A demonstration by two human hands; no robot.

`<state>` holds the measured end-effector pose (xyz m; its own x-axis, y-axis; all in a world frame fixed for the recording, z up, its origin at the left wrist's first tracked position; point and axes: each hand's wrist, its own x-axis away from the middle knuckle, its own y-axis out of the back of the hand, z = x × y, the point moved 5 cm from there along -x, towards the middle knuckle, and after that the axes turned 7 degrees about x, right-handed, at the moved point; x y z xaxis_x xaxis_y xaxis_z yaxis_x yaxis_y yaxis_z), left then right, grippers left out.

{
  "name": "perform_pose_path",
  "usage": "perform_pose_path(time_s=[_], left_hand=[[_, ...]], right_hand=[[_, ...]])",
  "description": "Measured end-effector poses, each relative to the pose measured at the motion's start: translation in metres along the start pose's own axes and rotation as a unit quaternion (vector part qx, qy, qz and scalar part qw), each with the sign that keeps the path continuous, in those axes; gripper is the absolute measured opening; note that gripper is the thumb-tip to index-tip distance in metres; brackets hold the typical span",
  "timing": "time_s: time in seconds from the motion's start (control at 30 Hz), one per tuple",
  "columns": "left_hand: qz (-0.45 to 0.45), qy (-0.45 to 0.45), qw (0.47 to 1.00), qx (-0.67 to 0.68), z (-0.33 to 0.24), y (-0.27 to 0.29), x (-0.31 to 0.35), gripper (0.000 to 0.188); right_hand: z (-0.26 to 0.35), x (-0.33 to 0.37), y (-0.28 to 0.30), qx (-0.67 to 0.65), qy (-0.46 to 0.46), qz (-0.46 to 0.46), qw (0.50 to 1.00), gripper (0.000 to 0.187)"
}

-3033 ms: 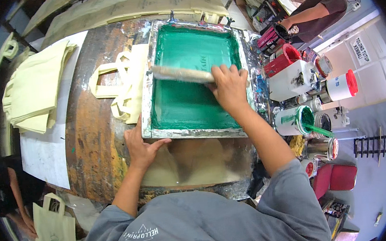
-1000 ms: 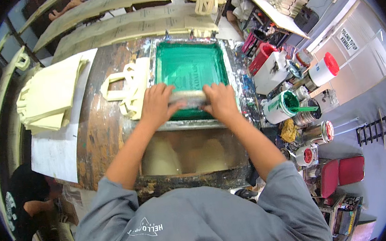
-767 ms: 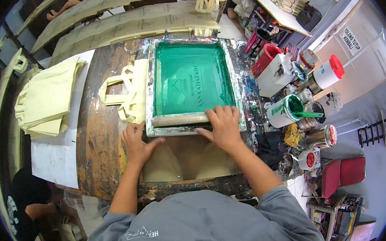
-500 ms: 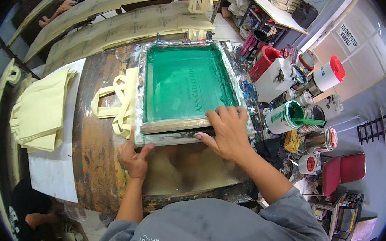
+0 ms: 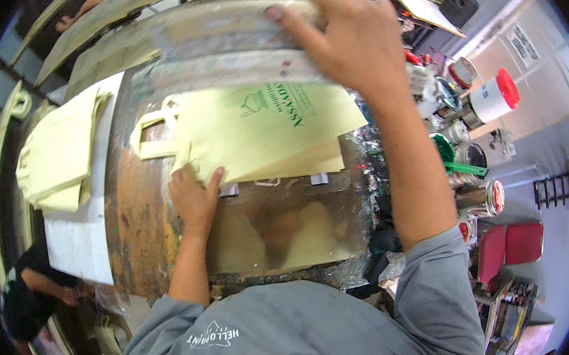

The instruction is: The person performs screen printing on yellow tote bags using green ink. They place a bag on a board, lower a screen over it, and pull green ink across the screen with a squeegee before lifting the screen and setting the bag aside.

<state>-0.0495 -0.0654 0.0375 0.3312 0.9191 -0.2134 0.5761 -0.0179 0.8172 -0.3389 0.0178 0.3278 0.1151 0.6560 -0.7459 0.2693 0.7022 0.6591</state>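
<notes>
- Just changed: screen (image 5: 235,72) was flat on the bag ½ s ago w/ your R hand on its near end; now it's up, near edge raised, blurred from motion.
- R hand (image 5: 362,39): closed round the screen's near rail, thumb on your side. Squeegee can't be made out now.
- L hand (image 5: 193,195): at the bag's near L corner, touching, thumb spread from fingers; can't tell if it's pinching cloth.
- Bag (image 5: 226,132): lies on the table (image 5: 141,220) in front of you, handles (image 5: 152,149) to the L, top end partly hidden by the screen.
- Print (image 5: 285,106): green, now exposed; the part in view looks complete, though blur hides fine detail.
- Meaning, as I judge it: ink pass on this bag's done, bag's free of the mesh & reachable. Wet ink prob. smears if the screen drops or L fingers stray.
- Bag stack (image 5: 59,153): far L, same spot approx.
</notes>
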Motion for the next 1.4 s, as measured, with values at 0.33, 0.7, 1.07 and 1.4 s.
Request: perform_pose_path(time_s=[0.33,0.7,1.07,1.4], left_hand=[[-0.003,-0.018,1.0,-0.021,0.001,-0.017,-0.013,0.036],[-0.103,-0.207,0.967,0.109,0.02,0.18,-0.137,0.024],[-0.325,0.036,0.903,-0.277,0.252,0.358,-0.092,0.054],[0.221,-0.347,0.911,0.013,-0.118,-0.07,0.049,0.112]], right_hand=[[-0.003,-0.014,-0.001,-0.018,-0.017,0.027,0.999,0.066],[-0.009,-0.021,-0.005,-0.025,-0.031,0.062,0.997,0.065],[-0.01,-0.019,-0.005,0.019,-0.01,0.024,0.999,0.069],[-0.009,-0.035,0.005,-0.015,-0.02,0.194,0.981,0.076]])
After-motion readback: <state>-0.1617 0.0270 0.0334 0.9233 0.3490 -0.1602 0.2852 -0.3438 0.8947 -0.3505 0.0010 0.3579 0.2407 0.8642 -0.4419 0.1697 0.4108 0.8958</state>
